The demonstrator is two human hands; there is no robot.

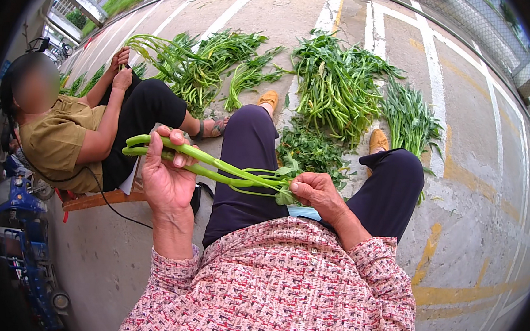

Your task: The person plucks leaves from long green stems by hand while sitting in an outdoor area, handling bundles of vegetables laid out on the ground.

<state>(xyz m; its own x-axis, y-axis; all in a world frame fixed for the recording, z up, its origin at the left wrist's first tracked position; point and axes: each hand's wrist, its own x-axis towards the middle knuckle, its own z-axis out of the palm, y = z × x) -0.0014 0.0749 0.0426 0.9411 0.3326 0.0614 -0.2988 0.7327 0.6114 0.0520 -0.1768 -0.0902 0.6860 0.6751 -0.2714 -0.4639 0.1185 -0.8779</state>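
My left hand is closed round a few thick green stalks of a leafy vegetable, held level above my lap. Their cut-looking thick ends stick out past my left fingers. At the thin end, where small leaves grow, my right hand pinches the stems between thumb and fingers. On the ground between my feet lies a low heap of loose leaves. Just beyond it is a large pile of long leafy stalks.
A smaller bunch of greens lies by my right foot, with more greens at the far left. On the left a co-worker sits on a wooden seat, holding stalks. Behind that seat stands a blue vehicle. A mesh fence borders the paved ground.
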